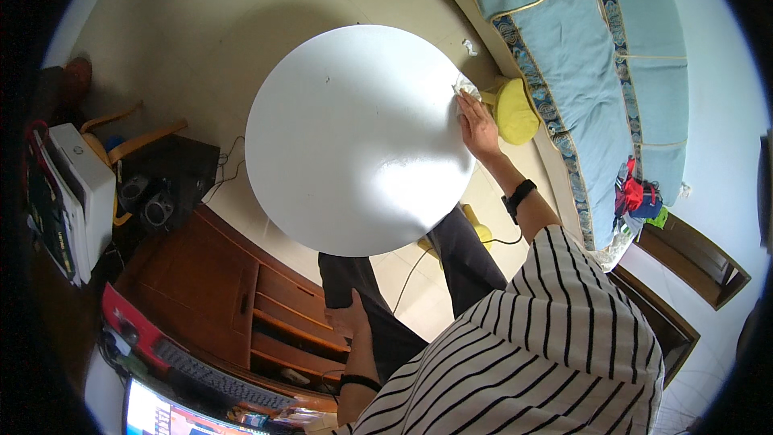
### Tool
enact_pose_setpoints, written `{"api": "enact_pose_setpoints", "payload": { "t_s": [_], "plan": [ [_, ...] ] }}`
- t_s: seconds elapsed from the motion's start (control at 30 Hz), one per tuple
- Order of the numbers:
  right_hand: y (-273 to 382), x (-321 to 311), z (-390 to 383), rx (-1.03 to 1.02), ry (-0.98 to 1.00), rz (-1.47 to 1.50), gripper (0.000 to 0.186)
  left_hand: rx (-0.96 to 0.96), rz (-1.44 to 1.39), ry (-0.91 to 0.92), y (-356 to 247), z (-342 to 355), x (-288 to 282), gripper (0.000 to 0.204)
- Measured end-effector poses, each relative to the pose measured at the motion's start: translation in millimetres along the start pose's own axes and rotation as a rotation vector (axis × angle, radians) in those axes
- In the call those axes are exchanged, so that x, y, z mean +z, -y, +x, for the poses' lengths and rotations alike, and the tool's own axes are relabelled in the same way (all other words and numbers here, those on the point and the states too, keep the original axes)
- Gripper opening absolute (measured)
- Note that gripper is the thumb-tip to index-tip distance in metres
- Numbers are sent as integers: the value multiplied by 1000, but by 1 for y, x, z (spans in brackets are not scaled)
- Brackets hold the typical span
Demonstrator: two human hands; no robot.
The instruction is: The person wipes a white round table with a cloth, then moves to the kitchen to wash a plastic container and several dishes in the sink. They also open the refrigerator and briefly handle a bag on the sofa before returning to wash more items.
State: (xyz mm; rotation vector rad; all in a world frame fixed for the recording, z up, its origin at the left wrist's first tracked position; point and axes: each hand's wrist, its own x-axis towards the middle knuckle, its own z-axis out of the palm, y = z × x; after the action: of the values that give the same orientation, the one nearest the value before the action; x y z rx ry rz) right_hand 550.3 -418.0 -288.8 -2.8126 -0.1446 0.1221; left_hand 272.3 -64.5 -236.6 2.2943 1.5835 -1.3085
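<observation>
— If listed outward from the right grip (480, 129), clamped on what?
— On crumpled white wipe (465, 84), at right edge of round white counter (346, 137).
— Left grip (351, 319)?
— On dark trouser leg (342, 270); cannot tell whether closed.
— Beyond?
— Yellow stool (517, 113), just beside counter; then blue-covered sofa (555, 40).

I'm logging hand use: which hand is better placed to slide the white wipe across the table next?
Probably the right hand: it is on the white wipe near the right edge of the table; the left hand rests on the left leg.
</observation>
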Motion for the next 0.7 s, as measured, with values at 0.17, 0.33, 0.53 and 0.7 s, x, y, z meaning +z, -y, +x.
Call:
{"api": "enact_pose_setpoints", "payload": {
  "t_s": [0.17,0.33,0.53,0.7],
  "plan": [
    [3,-4,-18,-14,24,-24,38,-1,-15,-9,0,1,-2,87],
    [-15,4,10,-178,108,-134,54,66,-21,0,6,6,6,90],
    [-7,50,-25,-55,116,-149,56,22,56,-86,9,8,16,92],
    [92,77,-143,-705,745,22,53,-5,65,-12,5,7,10,92]
  ]
}}
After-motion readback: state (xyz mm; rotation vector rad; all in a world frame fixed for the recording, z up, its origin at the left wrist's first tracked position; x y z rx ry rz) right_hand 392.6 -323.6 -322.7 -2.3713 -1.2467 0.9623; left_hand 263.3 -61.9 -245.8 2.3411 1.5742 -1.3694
